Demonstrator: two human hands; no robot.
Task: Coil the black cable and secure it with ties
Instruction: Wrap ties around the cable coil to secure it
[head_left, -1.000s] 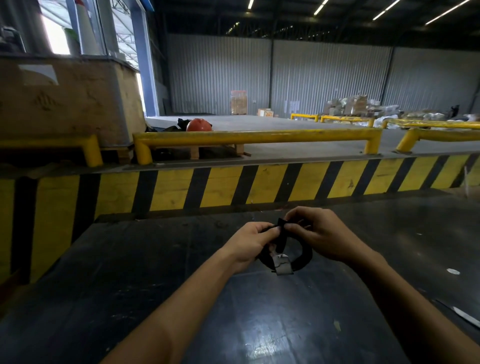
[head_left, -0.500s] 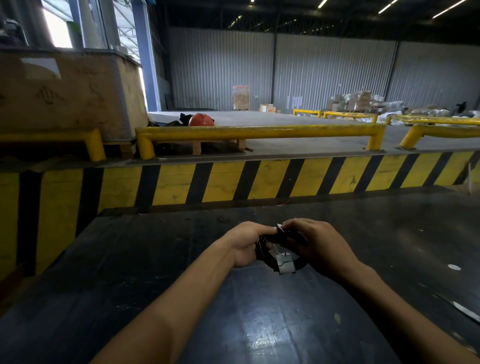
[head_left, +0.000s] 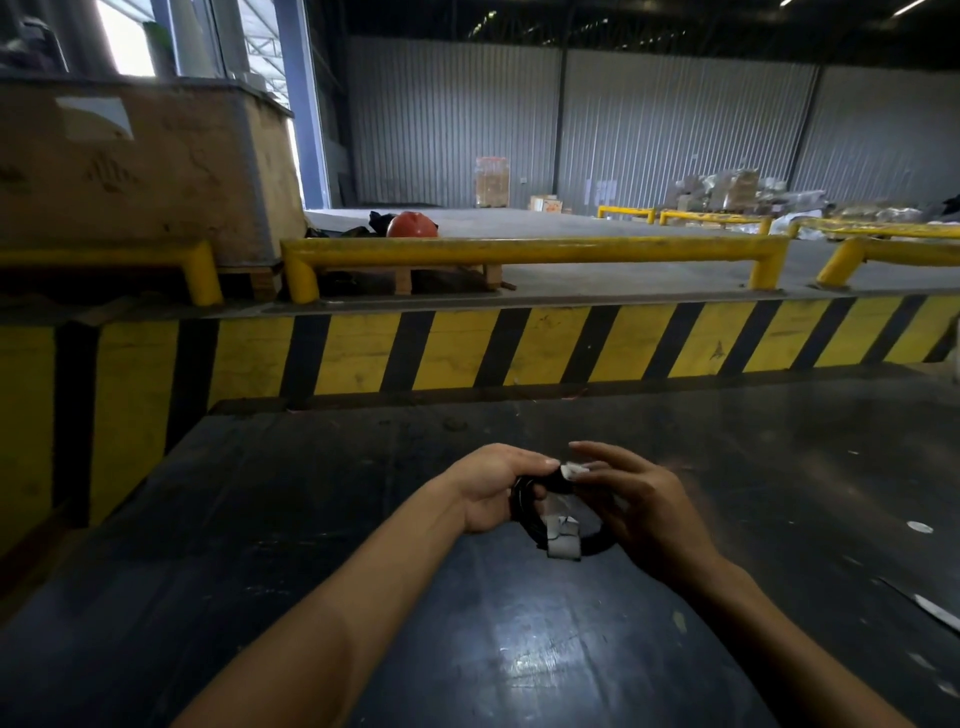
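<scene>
Both hands on coiled black cable (head_left: 524, 512), striped barrier (head_left: 519, 348) beyond

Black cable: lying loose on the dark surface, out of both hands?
No, the coiled black cable is held between the left hand and right hand.

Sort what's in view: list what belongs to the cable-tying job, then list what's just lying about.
Job:
- black cable coil
- grey tie on the coil's near side
- left hand and right hand, both on the coil

Lying about:
- orange helmet
- wooden crate
- yellow guard rail
</scene>
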